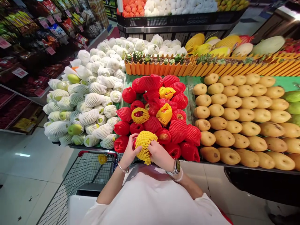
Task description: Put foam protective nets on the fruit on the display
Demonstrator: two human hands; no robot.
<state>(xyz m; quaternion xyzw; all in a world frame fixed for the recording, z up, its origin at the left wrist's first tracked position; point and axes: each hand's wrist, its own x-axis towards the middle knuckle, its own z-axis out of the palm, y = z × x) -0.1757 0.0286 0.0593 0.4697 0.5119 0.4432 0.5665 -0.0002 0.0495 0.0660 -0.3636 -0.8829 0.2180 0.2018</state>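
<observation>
Both my hands hold one fruit in a yellow foam net (145, 146) close to my chest, at the front edge of the produce stand. My left hand (129, 153) grips its left side, fingers curled round it; a bit of red fruit shows by the fingers. My right hand (159, 153), with a watch on the wrist, clasps the right side. Just beyond lies a pile of fruit in red foam nets (159, 122), with three in yellow nets (164, 113) among them.
Left of the pile are green fruits in white foam nets (89, 106); right are rows of tan pears (239, 118). An orange picket divider (159, 68) runs behind. A shopping cart (86, 175) stands at my lower left. Shelves line the left aisle.
</observation>
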